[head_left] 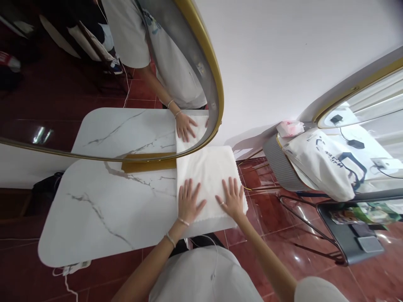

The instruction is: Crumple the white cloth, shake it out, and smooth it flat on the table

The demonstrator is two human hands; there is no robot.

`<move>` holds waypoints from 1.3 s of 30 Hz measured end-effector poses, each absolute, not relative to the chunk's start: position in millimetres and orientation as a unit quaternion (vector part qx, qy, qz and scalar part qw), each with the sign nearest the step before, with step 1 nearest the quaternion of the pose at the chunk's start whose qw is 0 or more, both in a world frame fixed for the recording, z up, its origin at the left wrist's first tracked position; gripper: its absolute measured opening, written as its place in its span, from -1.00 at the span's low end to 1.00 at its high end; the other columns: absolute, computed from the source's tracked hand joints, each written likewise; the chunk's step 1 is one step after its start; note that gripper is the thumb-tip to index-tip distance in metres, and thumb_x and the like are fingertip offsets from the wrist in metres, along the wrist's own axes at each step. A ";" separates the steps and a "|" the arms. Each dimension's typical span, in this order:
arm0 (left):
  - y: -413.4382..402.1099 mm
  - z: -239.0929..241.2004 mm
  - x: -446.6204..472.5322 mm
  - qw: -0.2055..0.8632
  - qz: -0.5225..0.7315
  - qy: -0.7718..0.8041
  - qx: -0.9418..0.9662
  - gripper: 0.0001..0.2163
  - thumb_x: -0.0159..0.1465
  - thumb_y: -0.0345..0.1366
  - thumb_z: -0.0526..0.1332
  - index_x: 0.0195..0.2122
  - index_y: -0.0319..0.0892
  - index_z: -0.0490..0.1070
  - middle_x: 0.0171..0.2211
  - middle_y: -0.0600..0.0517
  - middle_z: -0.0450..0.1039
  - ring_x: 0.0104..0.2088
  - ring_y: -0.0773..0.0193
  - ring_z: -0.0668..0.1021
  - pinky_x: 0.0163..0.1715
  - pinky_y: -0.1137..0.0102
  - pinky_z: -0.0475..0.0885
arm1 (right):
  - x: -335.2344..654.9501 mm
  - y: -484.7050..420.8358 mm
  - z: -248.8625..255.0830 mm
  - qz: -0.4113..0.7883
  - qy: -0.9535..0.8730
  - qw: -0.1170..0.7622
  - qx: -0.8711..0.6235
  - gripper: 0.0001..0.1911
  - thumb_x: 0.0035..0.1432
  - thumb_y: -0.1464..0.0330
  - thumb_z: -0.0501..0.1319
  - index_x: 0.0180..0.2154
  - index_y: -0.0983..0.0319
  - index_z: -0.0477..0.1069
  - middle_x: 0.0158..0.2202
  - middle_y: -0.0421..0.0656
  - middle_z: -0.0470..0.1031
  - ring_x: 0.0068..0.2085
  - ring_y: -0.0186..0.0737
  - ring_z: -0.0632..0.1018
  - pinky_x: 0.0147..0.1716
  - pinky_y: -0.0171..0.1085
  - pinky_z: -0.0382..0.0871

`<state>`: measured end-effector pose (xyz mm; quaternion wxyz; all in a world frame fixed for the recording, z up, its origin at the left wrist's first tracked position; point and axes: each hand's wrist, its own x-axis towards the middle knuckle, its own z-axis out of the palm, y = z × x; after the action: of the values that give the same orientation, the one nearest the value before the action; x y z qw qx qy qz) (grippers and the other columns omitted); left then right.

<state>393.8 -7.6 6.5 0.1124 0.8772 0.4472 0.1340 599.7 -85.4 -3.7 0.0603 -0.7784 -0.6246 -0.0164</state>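
A folded white cloth (pixel 209 170) lies on the right end of a white marble table (pixel 103 209), its far edge against a gold-framed mirror (pixel 206 54). My left hand (pixel 189 202) rests flat on the cloth's near left part, fingers spread, holding nothing. My right hand (pixel 233 198) lies flat on the near right part, fingers spread too, a ring on one finger. The mirror reflects a hand on the cloth and a body in a white shirt.
The mirror's gold base (pixel 147 165) stands on the table behind the cloth. To the right, a white tote bag (pixel 321 161) lies on a grey seat, beside a second mirror (pixel 365 102). The floor is red tile (pixel 283 222). A white cable hangs below the table's near left corner.
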 end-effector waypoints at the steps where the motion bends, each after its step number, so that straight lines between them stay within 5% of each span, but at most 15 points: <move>1: -21.2 6.6 385.0 0.112 0.128 0.449 0.877 -0.38 0.29 0.00 0.12 0.34 -0.05 0.04 0.39 -0.14 -0.10 0.39 -0.03 -0.07 0.30 -0.02 -0.01 | 590.0 -98.5 -4.1 -0.018 -0.625 0.063 -0.778 -0.21 0.30 0.01 -0.04 0.39 0.15 -0.31 0.42 0.00 -0.29 0.39 0.14 -0.18 0.25 0.24 -0.18; 6: -55.0 8.6 358.5 0.123 0.129 0.459 0.870 -0.39 0.27 -0.04 0.16 0.32 -0.04 0.09 0.38 -0.14 -0.08 0.37 -0.07 0.00 0.28 -0.04 0.06 | 559.8 -131.7 -5.4 -0.016 -0.632 0.078 -0.771 -0.18 0.29 0.02 -0.02 0.39 0.15 -0.36 0.42 0.03 -0.28 0.39 0.18 -0.14 0.24 0.26 -0.16; 10: -16.3 19.2 361.4 0.147 0.214 0.550 0.793 -0.61 0.27 -0.14 0.15 0.13 -0.03 0.37 0.35 -0.06 -0.02 0.34 -0.06 0.08 0.23 0.01 0.20 | 555.1 -136.0 -7.0 -0.023 -0.632 0.092 -0.770 -0.19 0.29 0.03 -0.02 0.39 0.13 -0.36 0.42 0.01 -0.26 0.39 0.18 -0.13 0.24 0.25 -0.14; 14: 61.3 30.3 368.2 0.204 0.259 0.630 0.703 -0.79 0.23 -0.28 0.14 -0.19 -0.11 0.53 -0.03 -0.10 0.45 0.09 -0.03 0.42 0.04 0.05 0.40 | 555.1 -136.9 -8.9 -0.026 -0.631 0.089 -0.770 -0.19 0.30 0.03 -0.03 0.39 0.13 -0.37 0.42 0.01 -0.24 0.39 0.18 -0.13 0.24 0.26 -0.13; 17: 96.8 35.6 372.6 0.216 0.261 0.627 0.701 -0.73 0.19 -0.43 0.07 -0.23 -0.12 0.54 -0.20 -0.04 0.52 -0.12 0.11 0.53 -0.06 0.17 0.47 | 555.8 -138.0 -9.7 -0.024 -0.634 0.093 -0.768 -0.20 0.30 0.02 -0.03 0.39 0.13 -0.36 0.41 0.03 -0.17 0.39 0.18 -0.11 0.24 0.29 -0.14; 21: 86.4 35.1 391.4 0.145 0.274 0.601 0.737 -0.56 0.21 -0.54 0.00 0.06 -0.14 0.43 0.18 -0.15 0.30 0.18 0.05 0.36 0.17 0.09 0.27 | 561.8 -128.9 -7.5 -0.022 -0.623 0.130 -0.771 -0.23 0.29 0.02 0.00 0.38 0.07 -0.25 0.35 0.03 0.01 0.33 0.18 0.08 0.23 0.30 -0.09; 24: 62.8 21.7 409.0 0.107 0.234 0.541 0.801 -0.52 0.29 -0.34 0.08 0.25 -0.15 0.21 0.35 -0.16 0.02 0.34 -0.02 0.11 0.25 0.04 0.16 | 571.9 -98.9 -3.5 -0.014 -0.631 0.162 -0.759 -0.25 0.29 0.04 0.02 0.38 0.06 -0.20 0.33 0.02 0.02 0.31 0.14 0.13 0.23 0.23 -0.01; 29: 53.6 -5.3 398.4 0.108 0.198 0.551 0.803 -0.39 0.30 -0.05 0.10 0.33 -0.14 0.06 0.41 -0.16 -0.21 0.39 -0.06 -0.09 0.30 -0.04 -0.01 | 574.5 -17.4 -2.8 0.003 -0.640 0.132 -0.757 -0.27 0.29 0.02 0.01 0.37 0.10 -0.14 0.42 -0.03 -0.26 0.39 0.13 -0.12 0.26 0.18 -0.09; 33: 65.4 -7.5 350.9 0.099 0.188 0.570 0.794 -0.38 0.30 -0.02 0.09 0.33 -0.15 0.06 0.41 -0.18 -0.23 0.39 -0.05 -0.09 0.31 -0.02 -0.02 | 535.5 21.1 -6.1 0.017 -0.659 0.096 -0.746 -0.28 0.27 -0.01 0.03 0.35 0.12 -0.01 0.42 -0.01 -0.23 0.40 0.12 -0.18 0.28 0.19 -0.23; 39: 91.2 -0.9 248.8 0.091 0.161 0.582 0.792 -0.36 0.30 0.00 0.09 0.34 -0.15 0.04 0.41 -0.16 -0.25 0.39 -0.04 -0.11 0.31 -0.02 -0.02 | 433.5 39.1 -0.2 0.042 -0.702 0.104 -0.704 -0.29 0.31 0.01 -0.04 0.37 0.12 -0.11 0.42 0.02 -0.23 0.40 0.05 -0.20 0.27 0.23 -0.34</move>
<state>248.8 91.2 -0.9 0.0907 0.7923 0.5816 0.1606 433.5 39.1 -0.2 0.1041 -0.7036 -0.7017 0.0420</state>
